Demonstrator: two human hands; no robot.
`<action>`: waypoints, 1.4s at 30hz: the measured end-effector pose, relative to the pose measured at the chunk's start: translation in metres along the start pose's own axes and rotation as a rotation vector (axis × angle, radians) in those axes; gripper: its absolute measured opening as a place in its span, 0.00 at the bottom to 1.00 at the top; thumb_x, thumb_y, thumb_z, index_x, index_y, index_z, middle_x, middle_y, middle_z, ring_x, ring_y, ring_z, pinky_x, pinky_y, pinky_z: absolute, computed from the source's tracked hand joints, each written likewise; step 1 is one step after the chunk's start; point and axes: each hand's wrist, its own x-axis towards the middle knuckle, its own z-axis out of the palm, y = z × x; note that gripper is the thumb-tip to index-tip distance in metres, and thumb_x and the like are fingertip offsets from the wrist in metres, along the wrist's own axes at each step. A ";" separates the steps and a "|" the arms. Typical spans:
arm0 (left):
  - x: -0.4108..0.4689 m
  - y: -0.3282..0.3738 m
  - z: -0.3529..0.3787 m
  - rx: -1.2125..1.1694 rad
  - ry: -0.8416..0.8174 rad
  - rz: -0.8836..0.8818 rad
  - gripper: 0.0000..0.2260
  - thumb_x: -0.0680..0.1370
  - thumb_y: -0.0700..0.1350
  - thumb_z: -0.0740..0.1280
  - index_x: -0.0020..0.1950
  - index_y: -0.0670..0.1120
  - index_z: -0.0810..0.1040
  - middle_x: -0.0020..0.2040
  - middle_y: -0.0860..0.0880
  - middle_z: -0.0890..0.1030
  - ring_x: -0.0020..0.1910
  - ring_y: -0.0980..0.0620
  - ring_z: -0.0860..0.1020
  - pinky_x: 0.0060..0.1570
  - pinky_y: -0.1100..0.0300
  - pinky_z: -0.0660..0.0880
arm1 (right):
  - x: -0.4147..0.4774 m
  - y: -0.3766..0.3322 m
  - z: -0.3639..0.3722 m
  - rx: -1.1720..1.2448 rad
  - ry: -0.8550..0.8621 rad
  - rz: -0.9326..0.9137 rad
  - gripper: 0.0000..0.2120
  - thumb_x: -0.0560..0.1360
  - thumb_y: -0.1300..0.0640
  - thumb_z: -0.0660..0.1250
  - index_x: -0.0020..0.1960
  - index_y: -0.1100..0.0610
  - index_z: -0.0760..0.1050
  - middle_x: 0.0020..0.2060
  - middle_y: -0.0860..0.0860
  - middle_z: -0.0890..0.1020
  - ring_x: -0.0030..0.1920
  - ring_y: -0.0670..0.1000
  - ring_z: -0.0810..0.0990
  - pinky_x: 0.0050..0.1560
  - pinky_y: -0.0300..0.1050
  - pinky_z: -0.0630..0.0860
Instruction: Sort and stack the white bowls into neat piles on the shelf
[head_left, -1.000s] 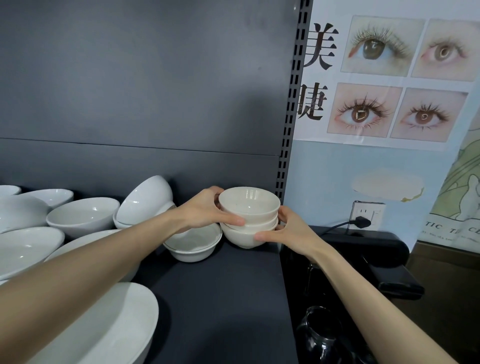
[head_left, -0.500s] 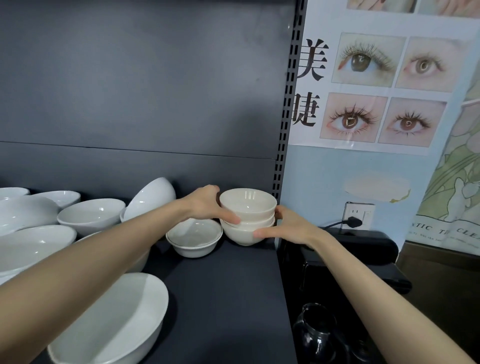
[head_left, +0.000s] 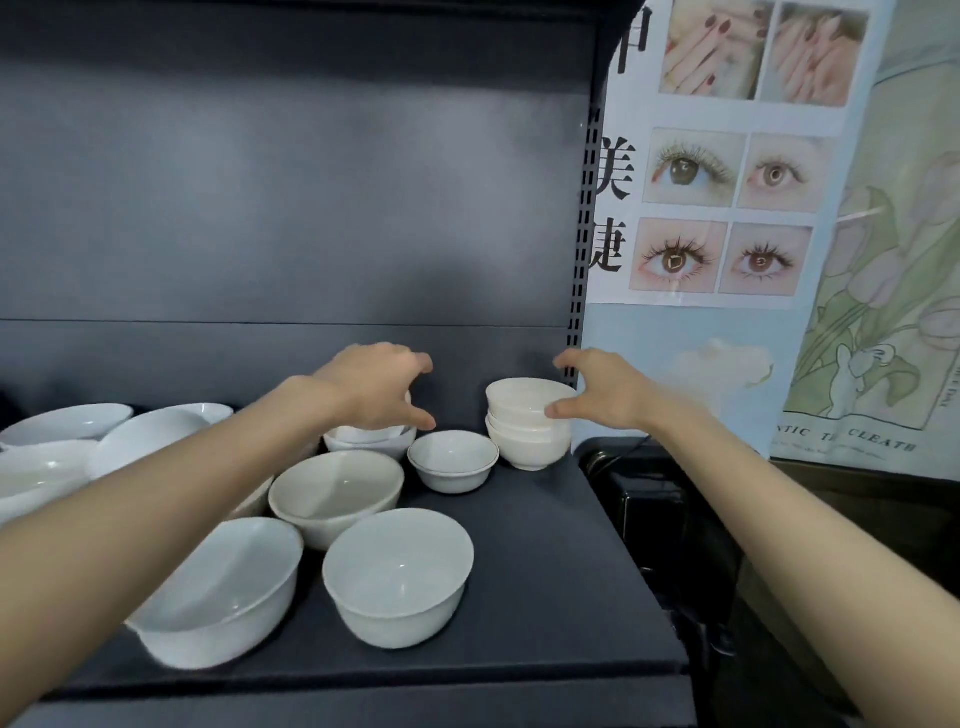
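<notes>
Left fingers (head_left: 418, 362) spread wide and loosely bent, gripping nothing. Left hand (head_left: 374, 387) hovering palm down, well left of the stack (head_left: 527, 431) and above a nested pair (head_left: 366, 441) of bowls. Right fingers (head_left: 565, 359) likewise apart and relaxed, closed round nothing; thumb tip level with the stack's top rim, in front of it; cannot tell whether touching. Right hand (head_left: 605, 397) just right of the stack, at the height of its top bowl.

Stack of small white bowls upright on the shelf (head_left: 561, 582), in the back right corner against the slotted post (head_left: 582, 260). Small bowl (head_left: 453, 460) just left of the stack, apart from it. Mid bowl (head_left: 335, 493) further left and nearer. Front bowl (head_left: 397, 574) nearer again, left of the stack. Big bowl (head_left: 218, 592) beside that one, tilted, partly under the left forearm. More bowls (head_left: 67, 423) far left of the stack, partly hidden.

Poster (head_left: 717, 208) with eye photos on the wall, above and right of the stack. Black device (head_left: 649, 499) right of the stack, below shelf level.
</notes>
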 end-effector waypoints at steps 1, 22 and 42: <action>-0.013 -0.005 -0.004 0.027 0.033 0.020 0.29 0.75 0.61 0.66 0.72 0.48 0.67 0.65 0.47 0.74 0.65 0.45 0.72 0.58 0.51 0.71 | -0.005 -0.011 0.001 -0.016 0.021 -0.010 0.32 0.73 0.51 0.72 0.72 0.59 0.64 0.69 0.57 0.69 0.68 0.57 0.68 0.67 0.47 0.65; -0.195 -0.035 0.039 -0.406 0.177 0.077 0.32 0.73 0.60 0.70 0.74 0.50 0.66 0.72 0.50 0.68 0.70 0.50 0.65 0.66 0.59 0.61 | -0.125 -0.118 0.067 0.197 0.037 0.002 0.33 0.73 0.46 0.70 0.73 0.57 0.64 0.71 0.51 0.69 0.68 0.52 0.69 0.61 0.40 0.65; -0.231 -0.037 0.085 -0.782 0.236 -0.394 0.52 0.66 0.54 0.78 0.78 0.41 0.49 0.77 0.44 0.51 0.76 0.47 0.51 0.73 0.57 0.53 | -0.132 -0.118 0.116 0.683 -0.115 0.029 0.31 0.62 0.53 0.80 0.60 0.46 0.68 0.54 0.38 0.77 0.55 0.41 0.76 0.53 0.38 0.73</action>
